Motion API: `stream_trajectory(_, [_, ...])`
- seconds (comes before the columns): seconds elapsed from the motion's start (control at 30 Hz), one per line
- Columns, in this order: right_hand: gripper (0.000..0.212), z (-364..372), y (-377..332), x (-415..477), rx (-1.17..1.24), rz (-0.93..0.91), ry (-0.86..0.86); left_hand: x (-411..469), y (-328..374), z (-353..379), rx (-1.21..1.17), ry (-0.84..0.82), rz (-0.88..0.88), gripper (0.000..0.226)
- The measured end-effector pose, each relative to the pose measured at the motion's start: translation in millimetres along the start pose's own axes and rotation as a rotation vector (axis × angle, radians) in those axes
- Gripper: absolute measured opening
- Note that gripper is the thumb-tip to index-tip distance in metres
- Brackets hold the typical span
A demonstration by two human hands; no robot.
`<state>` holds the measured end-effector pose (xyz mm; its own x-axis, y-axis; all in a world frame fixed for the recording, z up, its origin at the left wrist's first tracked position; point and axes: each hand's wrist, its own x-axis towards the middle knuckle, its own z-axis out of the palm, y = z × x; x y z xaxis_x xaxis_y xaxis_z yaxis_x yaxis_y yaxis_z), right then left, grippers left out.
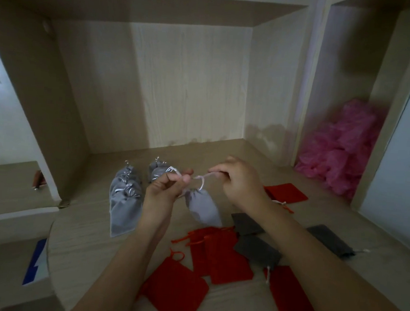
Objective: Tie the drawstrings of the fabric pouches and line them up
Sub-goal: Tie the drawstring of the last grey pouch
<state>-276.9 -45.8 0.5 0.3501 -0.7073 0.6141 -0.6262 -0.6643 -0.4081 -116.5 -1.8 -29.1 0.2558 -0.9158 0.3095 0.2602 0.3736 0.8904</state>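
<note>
Behind the left hand (pixel 165 189) a tied silver-grey pouch (pixel 155 170) sits half hidden; the pale drawstring (pixel 201 179) blurs (knot unreadable). Left and right hand (pixel 238 182) each pinch a cord end, fingers curled, the light grey fabric pouch (pixel 203 208) hanging between them over the wooden desk (pixel 89 239).

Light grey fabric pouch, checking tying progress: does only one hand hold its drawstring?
No, left hand and right hand each pinch the pale drawstring.

Bare counter (pixel 211 153) is lying open toward the back wall (pixel 191 93). Red pouches (pixel 227 260) and dark grey pouches (pixel 256 251) are crowding the front.
</note>
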Motion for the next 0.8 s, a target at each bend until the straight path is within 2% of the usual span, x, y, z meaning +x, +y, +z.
stream_trajectory(0.1, [0.023,-4,17,-1,-0.069,0.036,0.041,4,4,-7,-0.273,-0.106,-0.137,0.012])
stream_trajectory(0.17, [0.023,-7,26,-2,-0.035,0.078,0.098,7,7,-14,-0.339,-0.15,-0.238,0.024])
stream_trajectory(0.27, [0.025,-13,39,-1,0.021,0.153,0.129,9,6,-21,-0.265,-0.243,-0.353,0.049])
stream_trajectory(0.4, [0.027,-25,46,2,0.03,0.176,0.124,4,0,-15,-0.2,-0.398,-0.468,0.042])
stream_trajectory(0.5, [0.027,-28,45,3,0.04,0.199,0.128,2,1,-11,-0.11,-0.411,-0.481,0.03])
stream_trajectory(0.57, [0.029,-27,43,4,0.028,0.229,0.032,1,2,-11,-0.014,-0.394,-0.471,0.017])
stream_trajectory(0.67, [0.029,-34,40,4,-0.012,0.301,-0.15,-1,0,-10,0.046,-0.46,-0.473,0.005])
stream_trajectory(0.73, [0.027,-40,41,4,-0.037,0.369,-0.219,-3,-2,-9,0.064,-0.496,-0.48,0.006])
stream_trajectory(0.8, [0.025,-45,40,5,-0.06,0.437,-0.295,-3,-6,-9,0.185,-0.486,-0.461,0.018])
